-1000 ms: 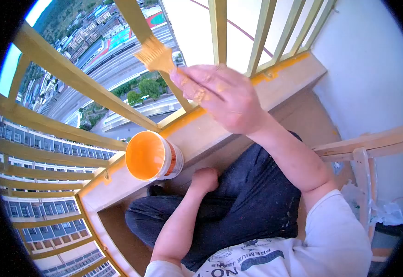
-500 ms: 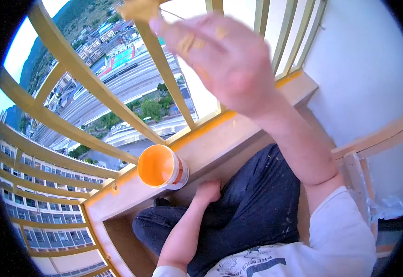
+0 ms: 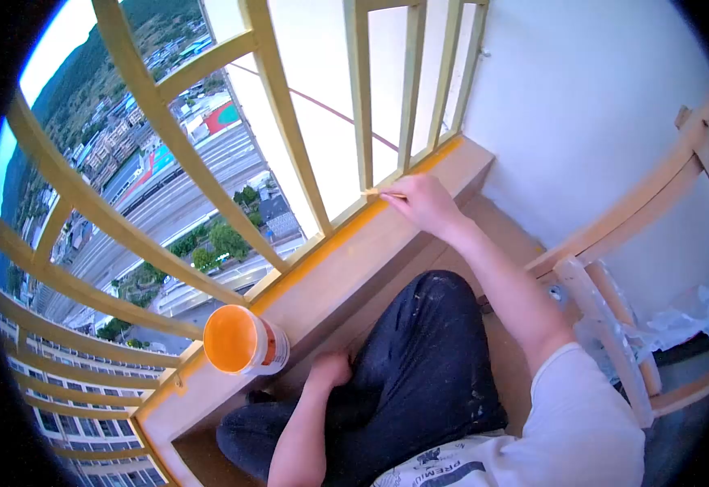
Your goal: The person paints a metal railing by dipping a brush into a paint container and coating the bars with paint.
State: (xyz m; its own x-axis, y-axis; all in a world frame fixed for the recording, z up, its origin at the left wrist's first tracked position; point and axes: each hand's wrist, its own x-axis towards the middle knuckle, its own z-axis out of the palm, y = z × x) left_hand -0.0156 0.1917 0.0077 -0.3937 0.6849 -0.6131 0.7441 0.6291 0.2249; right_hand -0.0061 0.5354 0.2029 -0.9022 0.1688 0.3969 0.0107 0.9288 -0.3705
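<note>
My right hand (image 3: 423, 203) is closed around a small paintbrush (image 3: 375, 192). The brush tip is at the foot of a yellow railing bar (image 3: 361, 122), by the bottom rail; whether they touch I cannot tell. My left hand (image 3: 330, 369) rests low by my bent leg, its fingers curled; anything inside them is hidden. Just beyond it, a white bucket (image 3: 276, 349) with orange-yellow paint inside stands on the ledge (image 3: 338, 280), tilted toward the railing in view.
Yellow railing bars curve around the left side, with rail tracks and buildings far below. A white wall (image 3: 565, 105) rises at the right. Near my right arm are a wooden frame (image 3: 614, 341) and crumpled plastic sheet (image 3: 695, 316).
My right hand has come down with the brush from high in front of the railing to the bottom rail. The view has shifted; my left hand still rests by my leg.
</note>
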